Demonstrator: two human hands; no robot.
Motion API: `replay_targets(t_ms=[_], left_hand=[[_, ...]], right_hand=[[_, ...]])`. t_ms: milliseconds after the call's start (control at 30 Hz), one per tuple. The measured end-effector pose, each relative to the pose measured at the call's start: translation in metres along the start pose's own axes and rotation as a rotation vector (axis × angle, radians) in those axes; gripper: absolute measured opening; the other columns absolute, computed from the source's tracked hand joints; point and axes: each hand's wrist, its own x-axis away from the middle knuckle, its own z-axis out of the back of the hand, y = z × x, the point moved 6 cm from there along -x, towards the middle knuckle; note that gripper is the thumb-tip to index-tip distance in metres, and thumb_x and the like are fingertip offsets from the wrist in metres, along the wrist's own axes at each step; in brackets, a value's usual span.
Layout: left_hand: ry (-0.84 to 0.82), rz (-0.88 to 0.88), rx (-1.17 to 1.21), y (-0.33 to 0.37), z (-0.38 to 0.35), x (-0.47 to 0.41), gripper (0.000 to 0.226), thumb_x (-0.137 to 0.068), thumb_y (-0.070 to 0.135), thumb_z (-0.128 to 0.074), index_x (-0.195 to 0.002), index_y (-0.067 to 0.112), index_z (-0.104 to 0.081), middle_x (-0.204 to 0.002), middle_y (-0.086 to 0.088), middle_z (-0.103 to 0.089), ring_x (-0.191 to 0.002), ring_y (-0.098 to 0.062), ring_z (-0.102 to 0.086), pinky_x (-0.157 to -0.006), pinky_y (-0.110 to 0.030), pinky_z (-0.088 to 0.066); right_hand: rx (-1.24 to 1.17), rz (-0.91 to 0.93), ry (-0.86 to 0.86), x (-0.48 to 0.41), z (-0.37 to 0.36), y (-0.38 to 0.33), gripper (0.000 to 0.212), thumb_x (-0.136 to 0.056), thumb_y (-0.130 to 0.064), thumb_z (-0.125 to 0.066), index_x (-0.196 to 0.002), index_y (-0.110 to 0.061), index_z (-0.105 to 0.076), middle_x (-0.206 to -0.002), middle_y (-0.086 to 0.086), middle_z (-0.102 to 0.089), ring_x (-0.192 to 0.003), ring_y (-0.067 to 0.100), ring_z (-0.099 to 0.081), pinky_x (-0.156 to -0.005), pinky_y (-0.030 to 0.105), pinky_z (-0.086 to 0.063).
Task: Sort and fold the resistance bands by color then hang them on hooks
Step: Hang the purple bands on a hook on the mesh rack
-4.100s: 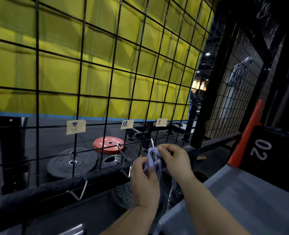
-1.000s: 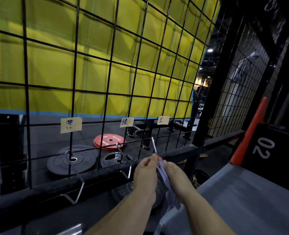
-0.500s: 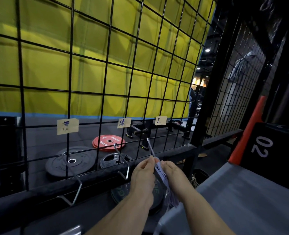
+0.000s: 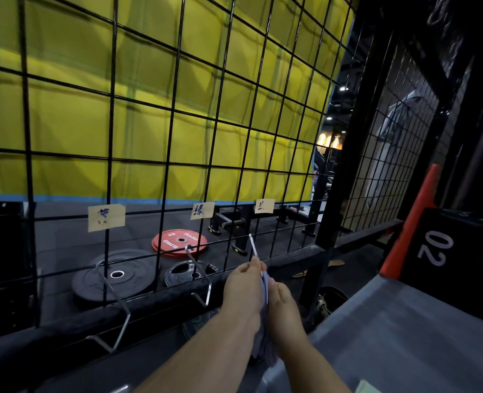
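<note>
Along the lower edge of the black wire grid [image 4: 178,114], at its left side, I see a paper label [image 4: 106,217] with a blurred blue mark, and under it an empty metal hook [image 4: 112,304] that bends out toward me. More to the middle there is a second label [image 4: 202,210] with a blue character, and below it a second hook [image 4: 199,275], also bare. Behind the grid, on the dark floor, lie two black weight plates [image 4: 115,279] and one red plate [image 4: 179,242].

Then come my hands, close together near the lower right corner of the grid. My left hand [image 4: 241,289] is pinched shut — thumb and forefinger press the upper end of the pale lilac band [image 4: 265,285] just at the third hook [image 4: 253,246], which stands thin and tilted under the third label [image 4: 264,206]. My right hand [image 4: 281,307] is also closed on the same band from the other side; the folded band hangs down between both wrists. Whether the band is already over the hook, I cannot tell.

At the right is a grey surface [image 4: 404,336], and behind it a black box [image 4: 455,259] marked 02 with an orange edge.
</note>
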Motion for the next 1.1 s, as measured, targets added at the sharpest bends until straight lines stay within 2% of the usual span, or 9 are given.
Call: replay_targets(t_ms=[100,367,400,533,633,733,833,967,1100], left_hand=[[0.001,0.018,0.005,0.000,0.000,-0.002,0.026,-0.098,0.025,-0.053,-0.080,0.009,-0.062,-0.077,-0.012,-0.059,-0.069,-0.023,-0.057,-0.072,-0.036,-0.052],[0.007,0.039,0.038,0.005,0.004,0.003,0.024,-0.098,0.025,-0.052,-0.084,0.008,-0.060,-0.071,-0.010,-0.056,-0.056,-0.020,-0.052,-0.041,-0.021,-0.046],[0.009,0.024,0.026,0.006,0.004,0.003,0.025,-0.099,0.025,-0.052,-0.084,0.007,-0.061,-0.072,-0.011,-0.056,-0.057,-0.020,-0.053,-0.044,-0.022,-0.049],[0.021,-0.141,-0.105,0.003,0.011,0.000,0.026,-0.097,0.029,-0.054,-0.082,0.012,-0.068,-0.089,-0.010,-0.067,-0.083,-0.024,-0.064,-0.085,-0.043,-0.055],[0.031,-0.323,-0.272,0.005,0.017,0.003,0.017,-0.095,0.031,-0.056,-0.084,0.032,-0.070,-0.098,0.006,-0.069,-0.095,-0.013,-0.064,-0.090,-0.035,-0.052],[0.019,-0.497,-0.492,0.002,0.022,0.012,0.015,-0.093,0.032,-0.059,-0.103,0.043,-0.061,-0.088,0.012,-0.064,-0.087,-0.006,-0.062,-0.075,-0.021,-0.048],[0.030,-0.562,-0.695,-0.016,0.030,0.018,0.044,-0.089,0.039,-0.063,-0.130,0.035,-0.049,-0.071,0.010,-0.051,-0.067,-0.004,-0.053,-0.058,-0.013,-0.037],[0.002,-0.684,-0.842,-0.028,0.031,0.024,0.021,-0.091,0.034,-0.061,-0.098,0.040,-0.042,-0.067,0.016,-0.054,-0.064,-0.002,-0.054,-0.054,-0.010,-0.040],[0.030,-0.628,-0.974,-0.037,0.038,0.012,0.023,-0.095,0.037,-0.052,-0.075,0.032,-0.042,-0.066,0.011,-0.057,-0.061,0.000,-0.053,-0.051,-0.020,-0.037]], right_hand=[[0.028,-0.015,0.025,-0.001,-0.001,0.001,0.037,-0.102,-0.037,-0.039,-0.090,-0.008,-0.060,-0.086,0.012,-0.066,-0.082,0.025,-0.062,-0.077,0.041,-0.049],[0.047,-0.053,-0.013,-0.003,-0.002,0.001,0.037,-0.100,-0.045,-0.040,-0.093,-0.015,-0.061,-0.091,0.010,-0.068,-0.091,0.028,-0.065,-0.084,0.045,-0.052],[0.041,-0.066,-0.025,-0.004,-0.003,0.002,0.038,-0.100,-0.046,-0.040,-0.094,-0.015,-0.061,-0.092,0.010,-0.068,-0.091,0.028,-0.065,-0.085,0.045,-0.052],[0.035,-0.128,-0.133,-0.003,-0.007,0.010,0.046,-0.094,-0.056,-0.043,-0.098,-0.016,-0.066,-0.096,0.010,-0.071,-0.094,0.026,-0.068,-0.092,0.050,-0.052],[-0.024,-0.172,-0.216,0.000,-0.007,0.011,0.044,-0.096,-0.051,-0.045,-0.107,-0.015,-0.067,-0.100,0.008,-0.073,-0.097,0.024,-0.069,-0.094,0.047,-0.052],[-0.044,-0.165,-0.308,0.003,-0.004,0.012,0.039,-0.103,-0.037,-0.038,-0.111,-0.013,-0.068,-0.104,0.008,-0.073,-0.101,0.021,-0.069,-0.094,0.039,-0.052],[0.018,-0.136,-0.343,0.008,0.000,0.017,0.039,-0.104,-0.028,-0.037,-0.102,-0.014,-0.072,-0.101,0.007,-0.074,-0.103,0.022,-0.068,-0.094,0.040,-0.051],[0.130,-0.172,-0.292,0.011,0.010,0.032,0.033,-0.101,-0.026,-0.041,-0.090,-0.018,-0.070,-0.087,-0.004,-0.074,-0.087,0.011,-0.067,-0.079,0.029,-0.050],[0.144,-0.192,-0.310,0.016,0.014,0.044,0.033,-0.102,-0.031,-0.039,-0.093,-0.021,-0.070,-0.085,-0.009,-0.073,-0.081,0.000,-0.065,-0.071,0.016,-0.046]])
